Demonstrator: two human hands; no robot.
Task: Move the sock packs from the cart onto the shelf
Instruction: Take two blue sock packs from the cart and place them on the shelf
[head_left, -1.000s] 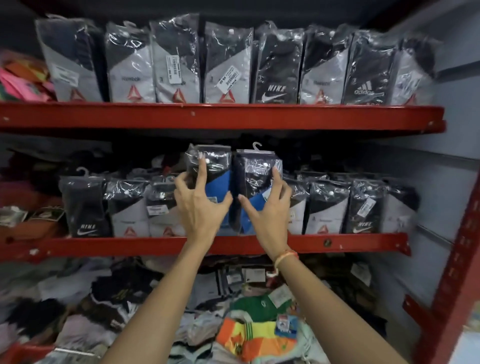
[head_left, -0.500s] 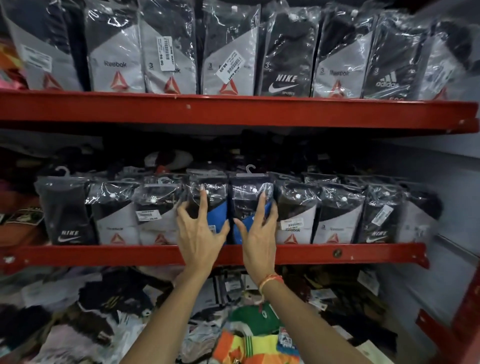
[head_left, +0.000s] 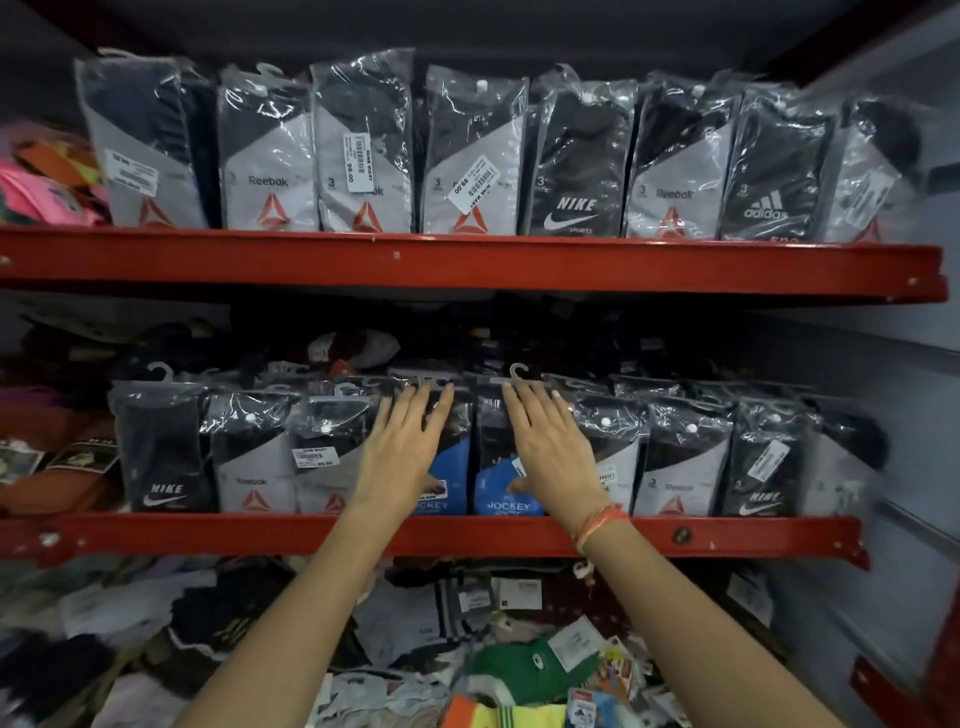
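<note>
Seating step: my left hand (head_left: 402, 457) and right hand (head_left: 550, 452), fingers flat and gripping nothing, press two Jockey packs (head_left: 501, 499) upright on the middle shelf (head_left: 208, 535), twelve o'clock; next, likely fetch more.

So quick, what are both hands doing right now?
Left hand: open, flat against a blue Jockey pack.
Right hand: open, flat against the neighbouring Jockey pack.
</note>
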